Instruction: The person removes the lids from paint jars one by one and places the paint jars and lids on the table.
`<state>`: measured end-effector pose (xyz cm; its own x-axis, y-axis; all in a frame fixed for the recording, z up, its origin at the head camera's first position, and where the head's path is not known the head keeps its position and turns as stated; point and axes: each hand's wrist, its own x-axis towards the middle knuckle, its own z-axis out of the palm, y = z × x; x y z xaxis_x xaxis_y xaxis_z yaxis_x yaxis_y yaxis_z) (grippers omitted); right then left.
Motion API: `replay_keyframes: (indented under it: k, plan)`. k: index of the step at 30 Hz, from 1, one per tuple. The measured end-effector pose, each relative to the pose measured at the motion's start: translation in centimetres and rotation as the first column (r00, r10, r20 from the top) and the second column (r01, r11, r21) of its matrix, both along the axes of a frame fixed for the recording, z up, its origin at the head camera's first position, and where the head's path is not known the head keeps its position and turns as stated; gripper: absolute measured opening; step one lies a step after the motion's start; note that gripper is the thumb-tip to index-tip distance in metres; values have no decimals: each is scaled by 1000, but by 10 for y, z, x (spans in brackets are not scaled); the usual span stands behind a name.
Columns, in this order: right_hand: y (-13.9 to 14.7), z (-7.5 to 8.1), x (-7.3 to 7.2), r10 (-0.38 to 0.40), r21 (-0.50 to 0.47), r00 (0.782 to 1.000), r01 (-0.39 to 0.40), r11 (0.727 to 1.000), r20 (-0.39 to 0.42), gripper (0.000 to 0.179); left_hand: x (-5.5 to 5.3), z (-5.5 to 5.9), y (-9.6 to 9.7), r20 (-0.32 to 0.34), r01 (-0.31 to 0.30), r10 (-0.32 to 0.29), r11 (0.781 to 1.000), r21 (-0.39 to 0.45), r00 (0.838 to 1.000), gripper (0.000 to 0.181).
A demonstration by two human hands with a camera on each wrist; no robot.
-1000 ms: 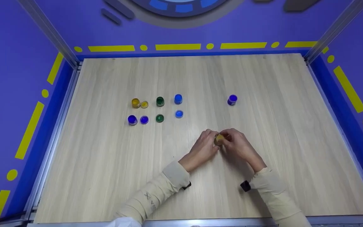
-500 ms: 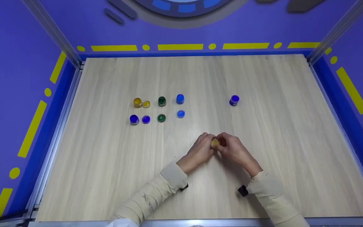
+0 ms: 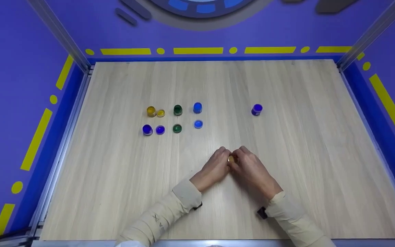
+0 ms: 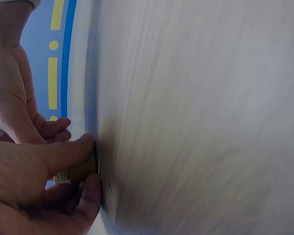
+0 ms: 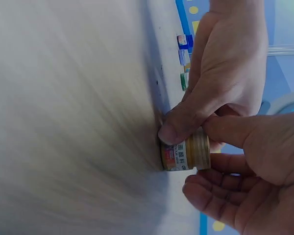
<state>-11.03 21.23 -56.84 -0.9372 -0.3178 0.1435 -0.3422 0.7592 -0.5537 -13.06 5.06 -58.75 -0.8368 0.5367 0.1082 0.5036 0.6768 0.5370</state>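
Note:
A small paint jar (image 5: 176,157) with a label and ochre-yellow contents stands on the table at the near middle. My left hand (image 3: 214,165) grips the jar's body, its thumb (image 4: 73,152) on one side and a finger (image 4: 90,198) on the other. From the right, my right hand (image 3: 252,169) pinches the ridged lid (image 5: 202,149) on top of the jar between thumb and fingers. In the head view only the lid's yellowish top shows between the two hands; the far side of the jar is hidden.
Farther left stand open paint jars: yellow (image 3: 151,111), green (image 3: 178,110), blue (image 3: 197,107) and violet (image 3: 147,129). Lids lie beside them: yellow (image 3: 160,113), violet (image 3: 160,129), green (image 3: 177,128) and blue (image 3: 198,124). Another violet jar (image 3: 257,109) stands at the right. Blue walls border the wooden table (image 3: 303,137).
Both hands have moved left and nearer with the jar held between them. The right hand has turned over the lid and covers more of it. The other jars stay put.

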Motion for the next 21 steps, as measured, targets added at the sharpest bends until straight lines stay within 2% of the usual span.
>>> replay_keyframes:
  k: [7, 10, 15, 21]
  plan:
    - [7, 0, -2, 147, 45, 987, -144, 989, -60, 19, -3, 1, 0, -10, 9, -10, 999, -41, 1000, 17]
    - [11, 1, -4, 207, 67, 976, -202, 977, -68, 16, -3, 1, -1, 6, 14, -13, 1000, -24, 1000, 16]
    - [15, 2, -7, 310, 81, 946, -303, 950, -99, 21, -6, 0, -2, 48, 22, -22, 1000, 5, 999, 24]
    - [19, 3, -11, 394, 81, 906, -386, 919, -156, 30, -7, 0, -2, 72, 31, -33, 999, 31, 997, 17]
